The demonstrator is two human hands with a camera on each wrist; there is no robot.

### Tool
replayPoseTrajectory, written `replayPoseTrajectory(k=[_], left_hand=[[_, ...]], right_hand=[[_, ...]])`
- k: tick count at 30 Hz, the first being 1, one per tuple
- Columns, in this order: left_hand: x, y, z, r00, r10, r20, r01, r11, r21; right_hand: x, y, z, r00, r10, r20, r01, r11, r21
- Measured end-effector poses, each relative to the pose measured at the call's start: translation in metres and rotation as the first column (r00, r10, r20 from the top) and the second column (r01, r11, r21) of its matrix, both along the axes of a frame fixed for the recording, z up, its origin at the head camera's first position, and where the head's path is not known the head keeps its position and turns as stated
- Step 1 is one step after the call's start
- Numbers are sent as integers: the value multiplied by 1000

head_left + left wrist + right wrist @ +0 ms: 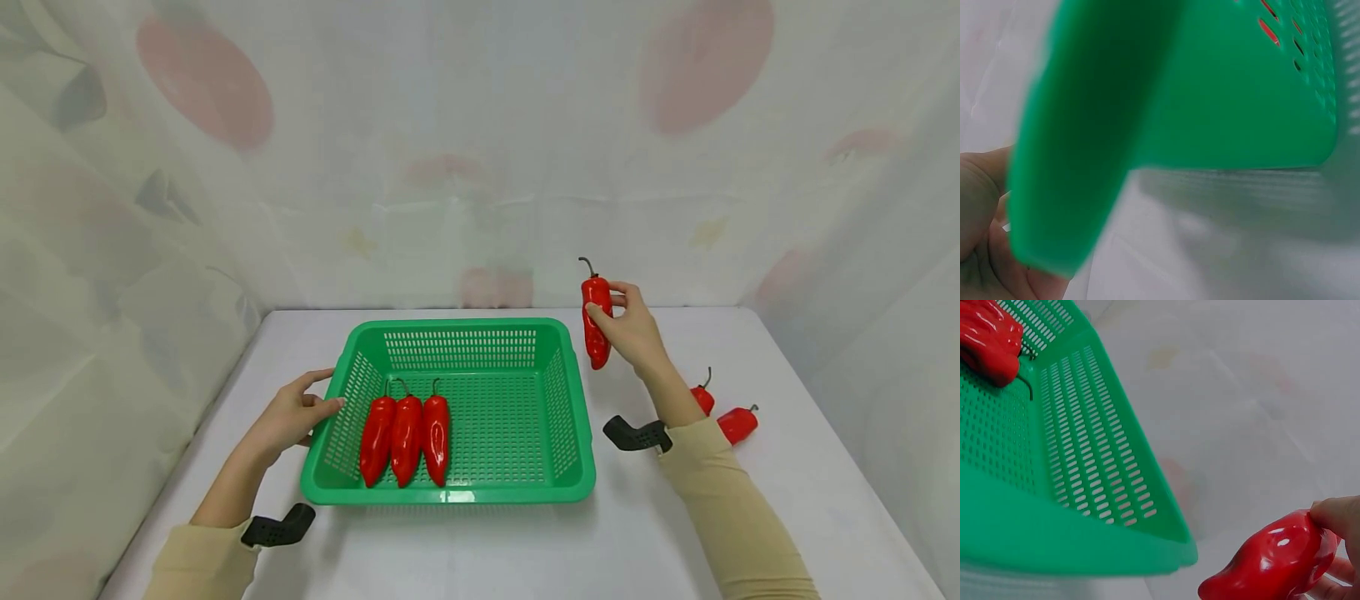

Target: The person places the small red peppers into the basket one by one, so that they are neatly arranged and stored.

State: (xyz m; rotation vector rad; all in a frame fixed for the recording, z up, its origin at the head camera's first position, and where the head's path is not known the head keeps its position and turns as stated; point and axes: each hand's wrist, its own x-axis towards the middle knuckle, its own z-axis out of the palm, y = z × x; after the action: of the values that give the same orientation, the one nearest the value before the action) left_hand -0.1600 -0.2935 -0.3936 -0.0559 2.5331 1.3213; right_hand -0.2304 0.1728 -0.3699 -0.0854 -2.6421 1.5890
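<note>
A green plastic basket [495, 495] with slotted walls stands on the table. In its left part, several glossy items are not mixed: three red peppers [407, 442] lie side by side, stems toward the back. My left hand [288, 417] grips the basket's left rim, thumb on top and fingers outside; the left wrist view has the rim [1085, 144] close up. Beyond the basket's right side, my right hand [633, 329] pinches another red pepper [597, 321] between thumb and fingers, stem up and tip down. The right wrist view shows this pepper [1279, 556] beside the basket wall.
Two more red peppers lie on the table at the right, one [738, 425] partly behind the right sleeve and one [702, 398] partly behind the right forearm. A pale patterned sheet [480, 167] hangs behind the white table [465, 554].
</note>
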Motion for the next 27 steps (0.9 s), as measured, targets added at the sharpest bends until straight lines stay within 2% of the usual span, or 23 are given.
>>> replayPoseTrajectory(k=[7, 13, 20, 27], left_hand=[[0, 0, -1, 1000, 3, -1, -3, 1000, 2], [1, 0, -1, 1000, 1, -5, -1, 1000, -7], [0, -1, -2, 1000, 3, -5, -3, 1000, 1], [-1, -1, -2, 1000, 1, -2, -1, 1000, 3]], right_hand=[[3, -16, 8, 998, 65, -27, -66, 998, -17], [5, -31, 11, 994, 110, -11, -110, 994, -7], [6, -49, 11, 986, 168, 7, -167, 984, -58], [8, -62, 6, 975, 223, 22, -221, 973, -62]])
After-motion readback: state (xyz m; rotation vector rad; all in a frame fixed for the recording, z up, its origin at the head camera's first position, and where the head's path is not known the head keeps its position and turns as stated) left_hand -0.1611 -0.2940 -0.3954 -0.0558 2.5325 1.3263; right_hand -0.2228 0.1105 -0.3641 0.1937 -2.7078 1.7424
